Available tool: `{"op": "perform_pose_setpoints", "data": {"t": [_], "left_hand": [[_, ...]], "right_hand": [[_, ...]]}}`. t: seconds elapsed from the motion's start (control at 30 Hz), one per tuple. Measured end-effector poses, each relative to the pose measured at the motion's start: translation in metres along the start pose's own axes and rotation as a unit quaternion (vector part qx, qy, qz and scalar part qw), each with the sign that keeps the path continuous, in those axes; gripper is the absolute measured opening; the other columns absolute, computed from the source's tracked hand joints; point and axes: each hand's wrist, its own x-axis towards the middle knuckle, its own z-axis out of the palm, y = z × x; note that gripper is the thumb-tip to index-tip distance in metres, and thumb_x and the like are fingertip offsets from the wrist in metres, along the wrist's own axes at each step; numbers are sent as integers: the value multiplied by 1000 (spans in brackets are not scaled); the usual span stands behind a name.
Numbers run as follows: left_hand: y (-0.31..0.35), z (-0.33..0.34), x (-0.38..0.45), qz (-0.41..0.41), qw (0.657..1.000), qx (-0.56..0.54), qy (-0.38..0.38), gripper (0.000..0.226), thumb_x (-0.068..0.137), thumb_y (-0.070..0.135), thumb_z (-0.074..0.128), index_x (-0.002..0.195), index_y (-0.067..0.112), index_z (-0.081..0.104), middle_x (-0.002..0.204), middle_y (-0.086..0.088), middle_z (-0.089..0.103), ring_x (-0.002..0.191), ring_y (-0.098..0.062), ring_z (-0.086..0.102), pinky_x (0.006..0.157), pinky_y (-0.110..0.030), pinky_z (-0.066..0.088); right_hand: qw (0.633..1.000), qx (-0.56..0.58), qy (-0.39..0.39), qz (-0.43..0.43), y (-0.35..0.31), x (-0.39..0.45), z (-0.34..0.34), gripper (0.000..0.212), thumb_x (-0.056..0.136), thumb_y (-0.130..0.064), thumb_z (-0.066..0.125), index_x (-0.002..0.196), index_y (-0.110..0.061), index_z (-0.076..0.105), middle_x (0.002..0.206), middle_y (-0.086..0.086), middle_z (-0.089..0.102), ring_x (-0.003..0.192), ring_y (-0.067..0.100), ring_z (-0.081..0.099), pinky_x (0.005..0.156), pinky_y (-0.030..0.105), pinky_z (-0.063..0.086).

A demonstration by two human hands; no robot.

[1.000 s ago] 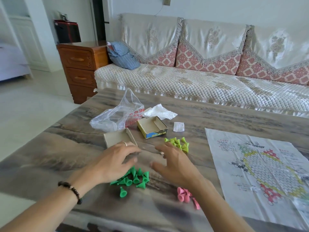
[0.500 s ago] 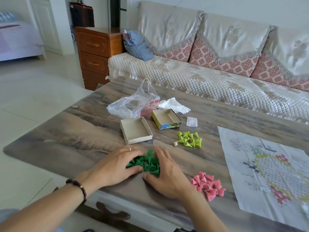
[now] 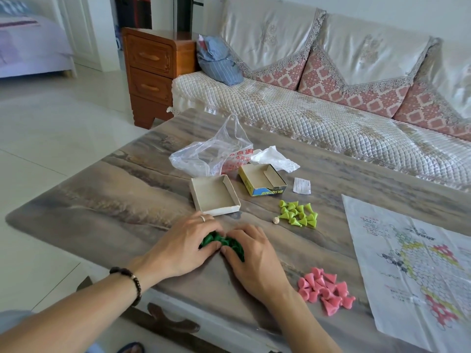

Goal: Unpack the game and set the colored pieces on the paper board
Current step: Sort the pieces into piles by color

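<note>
Cupping a little heap of dark green pieces (image 3: 221, 242) between both hands near the front edge of the table (image 3: 107, 194) — left hand (image 3: 184, 244) and right hand (image 3: 251, 258) both have fingers curled round the pile, fingertips almost meeting over it. Pink pieces (image 3: 325, 289) sit in a loose bunch just right of the right wrist, lime green pieces (image 3: 298, 214) are clustered farther back with a tiny pale die (image 3: 275, 220) just beside them. Paper board (image 3: 413, 263) lies flat on the right with no pieces on it yet. Farther back — an open box tray (image 3: 215, 194), the yellow box half (image 3: 262, 180), a clear plastic bag (image 3: 211, 154) and a small paper slip (image 3: 302, 186).
</note>
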Motion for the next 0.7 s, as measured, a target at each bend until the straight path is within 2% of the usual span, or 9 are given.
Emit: {"op": "perform_pose_setpoints", "data": {"t": [0.1, 0.17, 0.23, 0.33, 0.47, 0.6, 0.7], "left_hand": [[3, 0, 2, 2, 1000, 21, -7, 18, 84, 24, 55, 99, 22, 64, 98, 10, 58, 97, -9, 49, 83, -34, 46], [5, 1, 2, 1, 999, 28, -23, 34, 83, 30, 41, 109, 23, 63, 103, 11, 56, 102, -10, 48, 87, -34, 44], [4, 1, 3, -6, 999, 21, -33, 40, 86, 40, 37, 114, 27, 61, 105, 14, 55, 105, -8, 47, 90, -34, 42], [0, 3, 4, 14, 999, 35, -26, 37, 90, 51, 41, 110, 30, 65, 102, 16, 53, 99, -7, 49, 84, -35, 45], [1, 6, 7, 29, 999, 42, 5, 29, 89, 36, 42, 99, 23, 66, 95, 10, 56, 91, -13, 52, 77, -38, 48], [3, 6, 6, 29, 997, 75, 12, 22, 82, 25, 38, 88, 18, 58, 90, 4, 54, 87, -17, 50, 72, -39, 48], [2, 7, 4, 17, 991, 129, 19, 21, 85, 33, 38, 86, 21, 55, 90, 5, 50, 87, -17, 47, 70, -38, 47]], "right_hand": [[998, -62, 16, 11, -1, -1, 1, 33, 88, -48, 51, 104, -23, 65, 97, -3, 58, 92, 19, 52, 79, 35, 47], [994, -107, 27, 24, -2, -2, 1, 36, 86, -54, 48, 100, -25, 65, 95, -5, 58, 90, 19, 52, 74, 33, 45], [991, -124, 34, 35, -2, -5, 1, 36, 86, -55, 48, 97, -25, 65, 92, -5, 57, 89, 19, 52, 71, 33, 44], [991, -116, 41, 43, -2, -10, 1, 30, 87, -48, 47, 94, -24, 64, 90, -5, 55, 86, 20, 52, 71, 35, 46], [991, -116, 55, 39, -3, -14, 0, 18, 87, -35, 50, 91, -22, 62, 89, -5, 54, 83, 21, 51, 69, 36, 47], [989, -140, 38, 26, -6, -10, -1, 27, 88, -45, 48, 103, -27, 60, 92, -4, 55, 86, 20, 51, 69, 36, 46], [990, -135, 22, 23, -6, -4, -1, 25, 91, -45, 45, 92, -26, 62, 89, -5, 51, 83, 18, 50, 68, 35, 46]]}}
